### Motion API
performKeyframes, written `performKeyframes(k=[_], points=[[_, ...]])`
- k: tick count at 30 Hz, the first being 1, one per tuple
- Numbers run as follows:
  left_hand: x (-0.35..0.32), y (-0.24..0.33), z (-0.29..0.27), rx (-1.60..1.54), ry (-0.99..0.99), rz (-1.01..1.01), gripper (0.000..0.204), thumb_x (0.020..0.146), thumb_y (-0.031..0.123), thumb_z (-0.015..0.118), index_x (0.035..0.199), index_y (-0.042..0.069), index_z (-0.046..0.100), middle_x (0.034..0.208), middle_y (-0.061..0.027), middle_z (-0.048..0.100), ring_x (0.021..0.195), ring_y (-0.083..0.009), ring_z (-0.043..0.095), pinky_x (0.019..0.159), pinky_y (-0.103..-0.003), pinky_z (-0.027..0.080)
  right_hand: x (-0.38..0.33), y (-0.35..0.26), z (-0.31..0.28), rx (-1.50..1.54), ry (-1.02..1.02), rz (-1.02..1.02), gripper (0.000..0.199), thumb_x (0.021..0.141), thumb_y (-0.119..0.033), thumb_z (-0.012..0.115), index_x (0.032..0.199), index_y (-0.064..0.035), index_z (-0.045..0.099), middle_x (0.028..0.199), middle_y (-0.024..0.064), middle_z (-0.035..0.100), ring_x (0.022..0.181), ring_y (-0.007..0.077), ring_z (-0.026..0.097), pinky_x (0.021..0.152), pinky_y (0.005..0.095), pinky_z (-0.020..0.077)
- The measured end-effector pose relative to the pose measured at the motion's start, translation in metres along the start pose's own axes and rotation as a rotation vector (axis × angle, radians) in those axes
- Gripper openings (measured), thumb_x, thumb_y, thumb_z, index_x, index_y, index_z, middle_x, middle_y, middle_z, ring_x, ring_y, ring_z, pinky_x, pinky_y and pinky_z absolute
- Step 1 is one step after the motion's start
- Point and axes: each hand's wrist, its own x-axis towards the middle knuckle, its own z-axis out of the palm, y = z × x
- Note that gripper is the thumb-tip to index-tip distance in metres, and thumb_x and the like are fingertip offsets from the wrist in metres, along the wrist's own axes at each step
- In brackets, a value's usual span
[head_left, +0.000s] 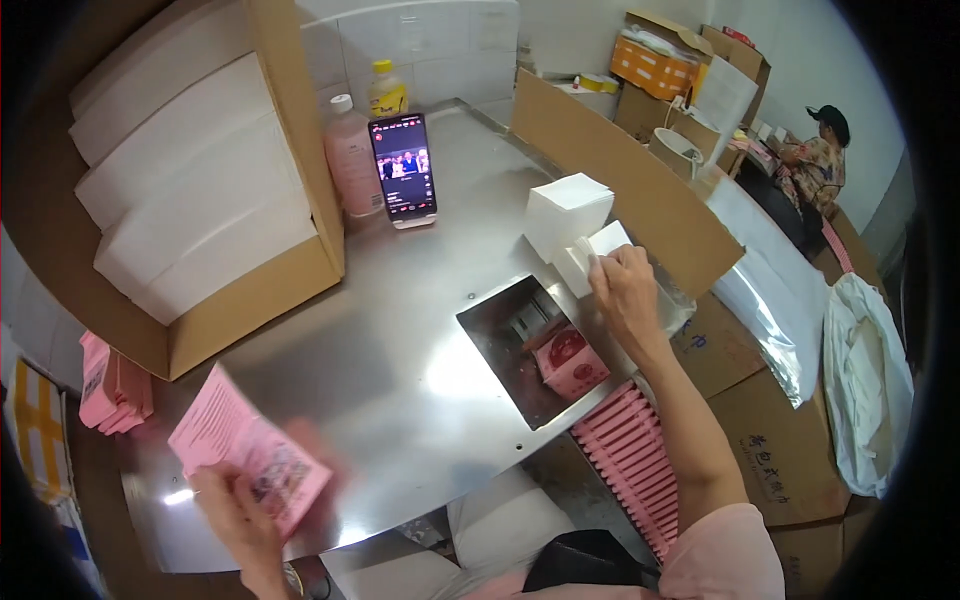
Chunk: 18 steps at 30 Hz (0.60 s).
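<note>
At the table's near left, my left hand (pixel 238 515) pinches a pink printed packet (pixel 243 440), thin and flat-looking, held tilted above the steel tabletop (pixel 400 330). My right hand (pixel 625 285) reaches to the far right of the table. Its fingers close on a small white stack (pixel 608 240) that looks like folded paper tissues. Another white stack (pixel 568 215) stands right behind it. Between my hands, a rectangular opening (pixel 490 335) is cut into the table. A pink and red printed packet (pixel 570 362) sits inside the opening.
An open carton (pixel 255 285) of white stacks stands left, with pink packets (pixel 112 390) below it. A lit phone (pixel 403 165) leans near a pink bottle (pixel 350 155) and a yellow-capped bottle (pixel 388 90). A cardboard panel (pixel 630 180) edges the right. Another person (pixel 815 165) sits far right.
</note>
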Motion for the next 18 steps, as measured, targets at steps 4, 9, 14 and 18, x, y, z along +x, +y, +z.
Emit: performKeyframes(k=[4,9,14,18], points=[[-0.012,0.081,0.073,-0.281,-0.312,0.29,0.027,0.076,-0.007,0.061,0.102,0.0,0.057,0.092,-0.017,0.053,0.083,-0.0351,0.054,0.074,-0.045,0.045,-0.006,0.011,-0.012,-0.004,0.045,-0.028,0.018,0.082,-0.003,0.064,0.099,-0.0026,0.069,0.09,0.0151,0.058,0.086,0.0336,0.056,0.075,0.0432,0.0456],[-0.032,0.114,0.112,-0.413,-0.473,0.512,0.037,0.071,0.005,0.071,0.107,0.0,0.062,0.11,-0.0183,0.057,0.102,-0.0389,0.055,0.085,-0.045,0.046,-0.049,-0.091,-0.024,0.279,-0.034,-0.462,0.034,0.084,-0.002,0.057,0.118,0.0047,0.059,0.113,0.0211,0.062,0.109,0.0399,0.061,0.097,0.0514,0.0489],[-0.029,0.106,0.095,-0.144,-0.423,0.394,0.074,0.062,0.036,0.081,0.124,0.0,0.059,0.141,-0.0281,0.044,0.131,-0.0464,0.042,0.103,-0.062,0.03,-0.091,-0.145,-0.026,0.453,-0.313,-0.722,0.03,0.078,-0.014,0.063,0.105,-0.0018,0.065,0.102,0.0165,0.062,0.089,0.0315,0.063,0.111,0.0659,0.0256],[-0.023,0.13,0.113,0.02,-0.309,0.383,0.081,0.063,0.048,0.08,0.127,0.003,0.058,0.144,-0.0293,0.041,0.136,-0.0472,0.035,0.104,-0.061,0.026,-0.048,-0.178,-0.006,0.094,-0.567,-0.644,0.022,0.072,-0.014,0.068,0.09,-0.0031,0.064,0.079,0.0102,0.061,0.079,0.029,0.063,0.109,0.0625,0.0332]])
